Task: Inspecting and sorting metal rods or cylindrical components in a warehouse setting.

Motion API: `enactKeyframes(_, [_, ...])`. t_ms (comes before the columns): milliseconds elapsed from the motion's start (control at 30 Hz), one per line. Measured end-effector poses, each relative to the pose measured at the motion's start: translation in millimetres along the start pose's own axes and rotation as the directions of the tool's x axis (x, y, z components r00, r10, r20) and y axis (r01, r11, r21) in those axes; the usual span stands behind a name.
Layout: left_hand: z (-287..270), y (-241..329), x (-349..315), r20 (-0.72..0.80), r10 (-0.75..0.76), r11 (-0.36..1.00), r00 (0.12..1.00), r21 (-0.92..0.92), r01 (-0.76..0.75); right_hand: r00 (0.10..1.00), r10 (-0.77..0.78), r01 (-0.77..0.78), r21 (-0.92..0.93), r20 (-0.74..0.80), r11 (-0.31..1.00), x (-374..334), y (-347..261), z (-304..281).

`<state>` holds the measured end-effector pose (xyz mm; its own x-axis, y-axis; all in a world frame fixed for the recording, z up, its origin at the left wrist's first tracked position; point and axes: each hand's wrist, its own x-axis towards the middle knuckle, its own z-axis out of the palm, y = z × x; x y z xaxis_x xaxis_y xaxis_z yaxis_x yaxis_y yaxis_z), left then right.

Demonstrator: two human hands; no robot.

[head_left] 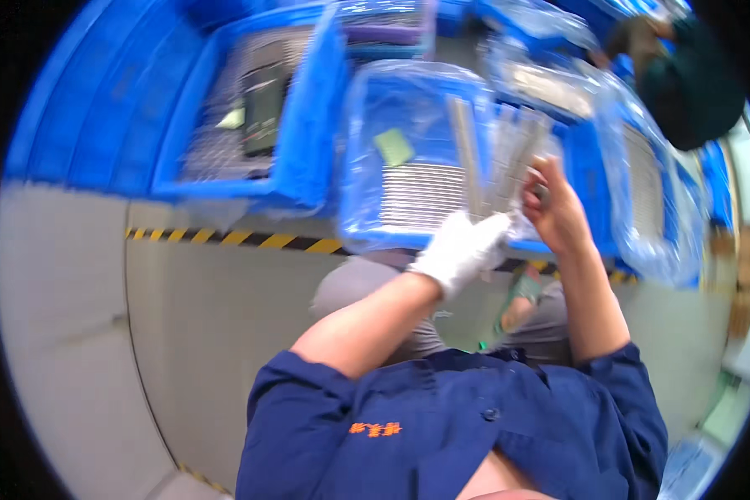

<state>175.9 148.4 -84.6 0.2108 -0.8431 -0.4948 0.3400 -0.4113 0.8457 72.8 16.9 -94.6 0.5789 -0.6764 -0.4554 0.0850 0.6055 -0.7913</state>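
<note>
the white-gloved left hand [462, 254] clamps the lower ends of long, narrow, grey metallic-looking strips [468, 158]; the bare right hand [562, 207] curls beside them, its grip too blurred to tell

Blue bins [304, 158]: smooth plastic, slight sheen. Liner [429, 92]: clear plastic film, glossy, crinkled. Stacked strips [422, 200]: pale grey, ridged stack. Long strips [517, 154]: greyish, metal-looking, blurred, can't confirm. Slip [394, 147]: green, paper-like, matt. Glove [467, 250]: white cloth, matt. Shirt [442, 417]: navy cloth, matt. Floor [233, 300]: grey, smooth, faint sheen.
</note>
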Motion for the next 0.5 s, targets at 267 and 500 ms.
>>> enactKeyframes(267, [21.6, -5.9, 13.4, 0.061, 0.078, 0.994, 0.995, 0.078, -0.083, 0.982, -0.104, 0.135, -0.206, 0.157, 0.969, -24.8, -23.1, -41.4])
enactKeyframes(500, [51.1, 1.6, 19.7, 0.11, 0.142, 0.954, 0.984, 0.251, -0.166, 0.976, -0.167, 0.188, -0.157, 0.138, 0.97, -37.4, -34.2, -73.5])
